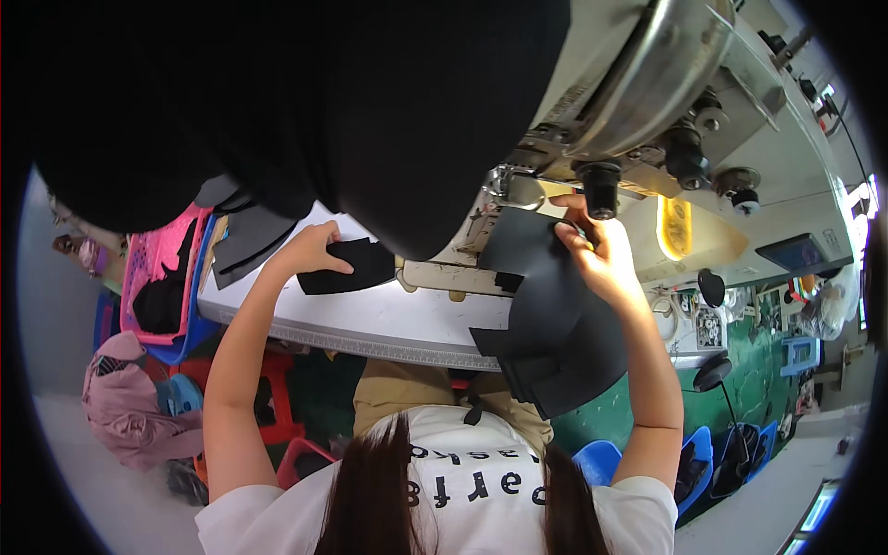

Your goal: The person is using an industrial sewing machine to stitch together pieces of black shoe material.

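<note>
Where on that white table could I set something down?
A bare strip of white table lies between the black piece at the left hand and the ruler edge. Crowded: left end, grey pieces; right, black sheets at the right hand.

Pretty sure this is a sewing workshop, folks. There's a big industrial-looking sewing machine (652, 83) on a white worktop (268, 307) with a ruler strip (370, 348) along its edge, plus flat black pieces (569, 324) cut to shape right by it. Add the pink basket (133, 268) and blue bins (705, 453) full of dark stuff, a plastic stool (800, 357) and that green floor (754, 370), and it's no living room.
</note>
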Demonstrator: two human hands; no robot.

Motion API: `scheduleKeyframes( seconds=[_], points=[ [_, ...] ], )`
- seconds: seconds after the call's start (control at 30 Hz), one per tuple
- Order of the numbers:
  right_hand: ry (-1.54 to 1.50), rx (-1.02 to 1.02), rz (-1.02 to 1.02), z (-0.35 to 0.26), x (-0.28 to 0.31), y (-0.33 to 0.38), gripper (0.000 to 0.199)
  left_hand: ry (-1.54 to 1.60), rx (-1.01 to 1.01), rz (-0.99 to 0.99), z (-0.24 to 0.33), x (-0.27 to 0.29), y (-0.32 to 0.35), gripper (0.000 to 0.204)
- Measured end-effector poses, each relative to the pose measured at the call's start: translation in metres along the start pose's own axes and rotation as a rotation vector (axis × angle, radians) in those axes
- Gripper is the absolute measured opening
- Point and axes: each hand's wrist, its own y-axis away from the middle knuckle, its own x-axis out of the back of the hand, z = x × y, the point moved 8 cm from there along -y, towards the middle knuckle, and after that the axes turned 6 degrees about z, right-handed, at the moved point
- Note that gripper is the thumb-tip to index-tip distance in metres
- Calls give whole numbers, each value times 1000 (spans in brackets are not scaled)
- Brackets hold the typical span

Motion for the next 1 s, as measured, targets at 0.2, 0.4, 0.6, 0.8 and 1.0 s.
scheduleKeyframes(
  seconds=[0.2,0.4,0.6,0.8,1.0],
  points=[
    [-142,120,67,-5,1,-5,12,32,-193,279,37,21,14,32],
    [-105,81,13,2,-4,-16,12,335,196,347,25,49,14,11],
    [-6,124,103,22,-2,-17,13,1011,-117,-180,166,16,-11,11],
    [10,191,84,9,-4,-20,9,1019,-107,-8,197,15,-34,14],
    [-135,-96,118,42,-4,-22,5,1036,-119,13,192,18,-47,31]
  ],
)
